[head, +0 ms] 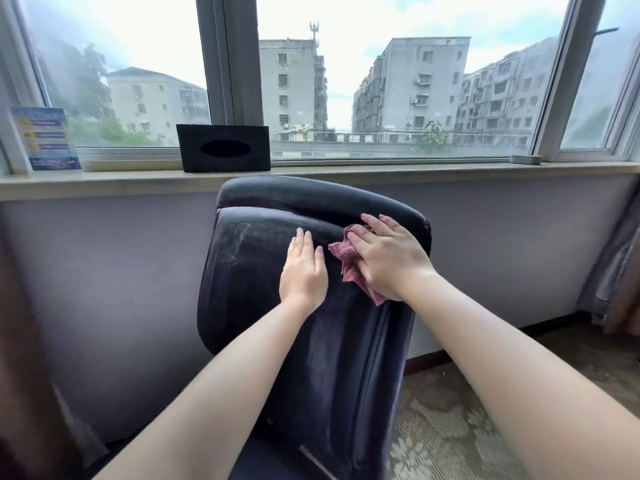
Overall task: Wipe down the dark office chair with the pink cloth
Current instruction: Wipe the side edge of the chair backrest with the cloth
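Up near the top of the dark office chair (263, 306), the right hand (388, 261) lies flat with straight fingers, pressing the pink cloth (346, 258) against the backrest's upper right part. Bunched cloth shows left of and below that palm. Just beside it, the left hand (304, 271) rests spread and flat on the backrest, touching no cloth.
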A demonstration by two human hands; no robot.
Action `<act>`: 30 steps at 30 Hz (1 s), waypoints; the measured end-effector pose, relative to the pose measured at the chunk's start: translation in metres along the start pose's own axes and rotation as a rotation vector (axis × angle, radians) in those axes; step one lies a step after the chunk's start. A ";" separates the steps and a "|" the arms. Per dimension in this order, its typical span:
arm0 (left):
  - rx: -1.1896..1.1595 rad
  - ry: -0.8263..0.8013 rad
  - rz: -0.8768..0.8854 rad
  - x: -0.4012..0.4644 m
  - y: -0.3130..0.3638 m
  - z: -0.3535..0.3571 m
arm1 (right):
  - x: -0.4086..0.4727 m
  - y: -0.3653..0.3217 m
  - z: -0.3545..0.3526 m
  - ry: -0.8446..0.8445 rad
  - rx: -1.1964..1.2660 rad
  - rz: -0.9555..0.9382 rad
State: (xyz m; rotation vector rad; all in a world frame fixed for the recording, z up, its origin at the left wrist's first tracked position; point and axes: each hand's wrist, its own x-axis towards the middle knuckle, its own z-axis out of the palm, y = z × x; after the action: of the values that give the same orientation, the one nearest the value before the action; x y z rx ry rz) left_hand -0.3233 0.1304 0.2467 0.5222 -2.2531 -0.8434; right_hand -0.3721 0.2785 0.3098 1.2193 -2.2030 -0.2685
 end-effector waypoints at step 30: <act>0.232 0.339 0.159 0.106 -0.137 -0.040 | 0.177 -0.070 0.033 0.115 0.076 -0.107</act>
State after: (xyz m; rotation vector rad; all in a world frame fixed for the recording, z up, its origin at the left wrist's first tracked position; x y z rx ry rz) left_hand -0.3512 -0.0440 0.2221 0.5374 -2.0533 -0.3818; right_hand -0.4126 0.0902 0.3238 1.3619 -2.0699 -0.1553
